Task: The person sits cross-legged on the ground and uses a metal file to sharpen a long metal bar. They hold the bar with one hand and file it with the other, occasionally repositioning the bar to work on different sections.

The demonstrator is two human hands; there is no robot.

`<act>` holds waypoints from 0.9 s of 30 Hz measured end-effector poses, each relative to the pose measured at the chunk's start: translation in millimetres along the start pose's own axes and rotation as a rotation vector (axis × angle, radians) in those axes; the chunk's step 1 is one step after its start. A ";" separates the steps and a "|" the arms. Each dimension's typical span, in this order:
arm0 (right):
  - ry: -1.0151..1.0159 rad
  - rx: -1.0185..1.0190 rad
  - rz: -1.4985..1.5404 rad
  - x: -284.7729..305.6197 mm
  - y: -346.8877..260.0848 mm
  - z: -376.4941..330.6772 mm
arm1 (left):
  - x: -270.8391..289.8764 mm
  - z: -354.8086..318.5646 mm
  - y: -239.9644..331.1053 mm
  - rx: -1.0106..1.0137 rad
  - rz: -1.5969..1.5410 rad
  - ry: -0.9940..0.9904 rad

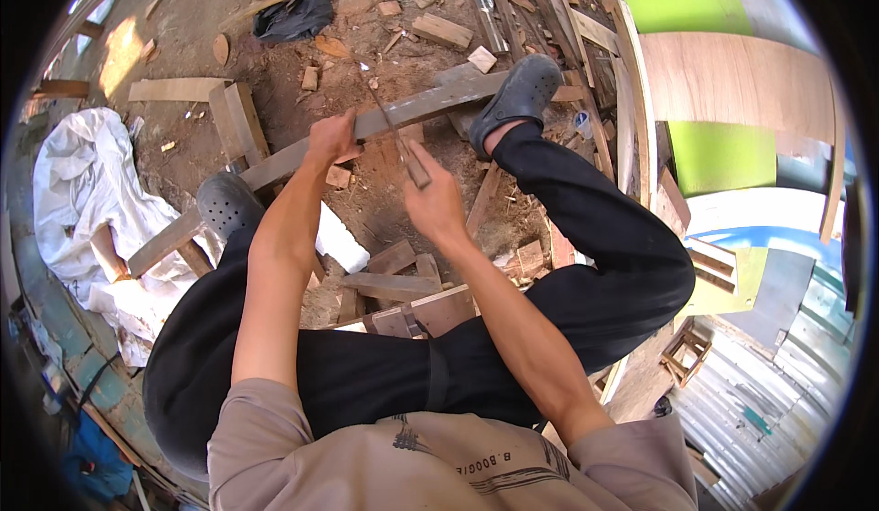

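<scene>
A long grey-brown wooden plank (pixel 430 102) lies slanting across the view, lower at the left and higher at the right. My left hand (pixel 335 137) is closed around it near its middle, fingers over the far edge. Just right of that, my right hand (pixel 432 201) is wrapped round the wooden handle of a handsaw (pixel 386 113). The thin blade shows nearly edge-on and crosses the plank, pointing away from me. My right foot, in a dark clog (pixel 518 99), rests on the plank's right part. The left clog (pixel 229 205) is against its left part.
Wood offcuts (pixel 392 285) lie between my legs. A hammer (pixel 265 5) and black plastic bag (pixel 298 15) sit at the far left. White cloth (pixel 82 172) is heaped at left. Long boards (pixel 632 99), plywood (pixel 737 81) and corrugated metal sheets (pixel 742 401) line the right.
</scene>
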State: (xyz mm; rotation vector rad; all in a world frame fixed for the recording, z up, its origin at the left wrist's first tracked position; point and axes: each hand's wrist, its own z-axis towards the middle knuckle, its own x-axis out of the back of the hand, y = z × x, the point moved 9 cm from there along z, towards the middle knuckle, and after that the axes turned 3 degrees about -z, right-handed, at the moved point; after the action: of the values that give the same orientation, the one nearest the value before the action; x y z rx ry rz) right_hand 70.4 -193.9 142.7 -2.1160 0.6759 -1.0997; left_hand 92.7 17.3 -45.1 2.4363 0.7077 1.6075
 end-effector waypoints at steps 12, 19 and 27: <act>0.096 0.010 0.137 163.9 -6.8 -191.3 | 0.3 -8.8 31.7 0.066 0.129 0.005; 0.101 0.167 0.332 163.6 -26.7 -155.8 | -31.7 -39.5 118.1 -0.126 0.277 0.072; 0.030 0.130 0.389 138.5 -29.1 -162.0 | -45.6 -88.3 138.7 -0.510 0.125 0.163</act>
State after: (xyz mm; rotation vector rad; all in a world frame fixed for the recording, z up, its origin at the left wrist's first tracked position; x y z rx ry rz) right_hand 8.9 -320.4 305.4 -1.7650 0.9560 -0.9319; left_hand 41.6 -137.7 4.4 2.0289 0.1316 1.7785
